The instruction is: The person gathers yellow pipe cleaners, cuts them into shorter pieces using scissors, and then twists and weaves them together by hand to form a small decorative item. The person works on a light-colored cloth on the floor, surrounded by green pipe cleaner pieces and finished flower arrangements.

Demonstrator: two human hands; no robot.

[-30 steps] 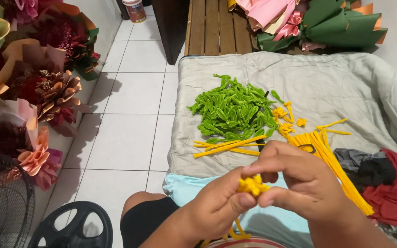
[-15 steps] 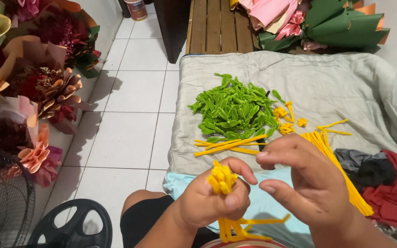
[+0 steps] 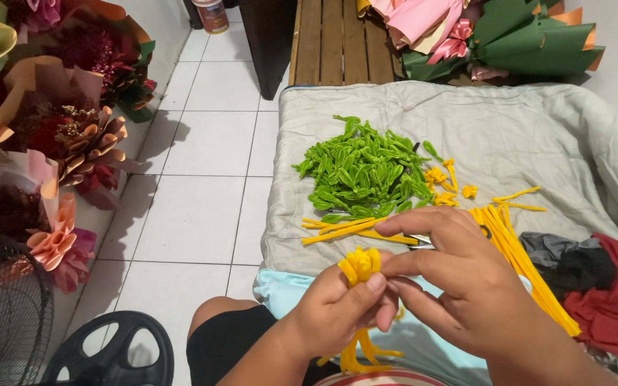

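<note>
**Both Hands Working a Yellow Pipe-Cleaner Bundle Above the Mattress Edge**

The left hand (image 3: 337,307) holds the yellow pipe-cleaner bundle (image 3: 360,266) upright. Its grip is pressed together around the bundle's middle, thumb across the front. The looped tops of the bundle stand above the fingers; the loose stems (image 3: 363,350) hang below the hand and splay outward.

The right hand (image 3: 459,286) lies just beside the left, on the bundle's right side. Its forefinger reaches over toward the looped tops and its thumb meets the left thumb at the bundle. Whether the right grip pinches a strand or only touches the bundle cannot be told.

The bundle is held in the air above the near edge of the grey mattress (image 3: 538,136), over a pale blue cloth (image 3: 273,286) and the person's knee.

Items on the mattress:

- A heap of green bent pipe-cleaner pieces (image 3: 363,171), beyond the hands.
- Small yellow bent pieces (image 3: 441,186), touching the right side of the green heap.
- Straight yellow stems (image 3: 345,230), lying crosswise just beyond the hands.
- A longer sheaf of straight yellow stems (image 3: 523,264), running down the right side behind the right hand.
- Dark grey and red cloth (image 3: 602,286), to the right of that sheaf.

Wrapped bouquets (image 3: 59,136) stand along the left on the white tiled floor (image 3: 209,143). More wrapped bouquets (image 3: 495,36) lie beyond the mattress.
</note>
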